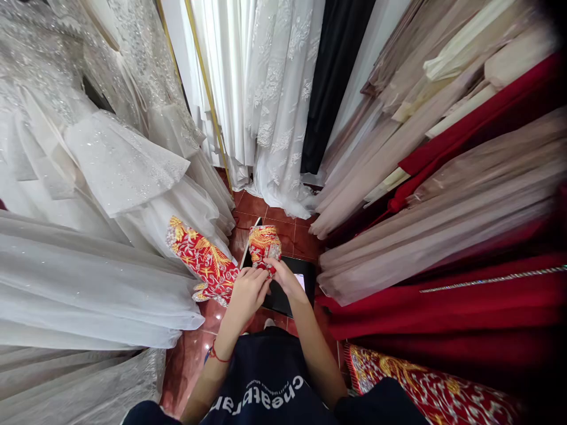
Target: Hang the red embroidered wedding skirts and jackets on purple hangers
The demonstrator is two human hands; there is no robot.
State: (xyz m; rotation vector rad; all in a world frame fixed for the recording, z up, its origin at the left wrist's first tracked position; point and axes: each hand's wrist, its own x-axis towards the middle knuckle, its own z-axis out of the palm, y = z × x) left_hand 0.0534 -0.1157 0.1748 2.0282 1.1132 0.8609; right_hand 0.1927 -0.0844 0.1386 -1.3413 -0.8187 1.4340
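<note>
My left hand (248, 291) and my right hand (282, 276) meet in front of me, both closed on a red cloth piece embroidered in gold (208, 260). One end of it stretches left over the white gowns. The other end (264, 243) stands up just above my right fingers. Under my hands a black box (287, 295) lies on the floor.
White beaded and tulle gowns (101, 177) hang close on the left, white lace gowns (274, 88) at the back, beige and red dresses (443, 195) on the right. A red embroidered garment (420, 383) lies at lower right. Only a narrow strip of red floor tile (195, 354) shows.
</note>
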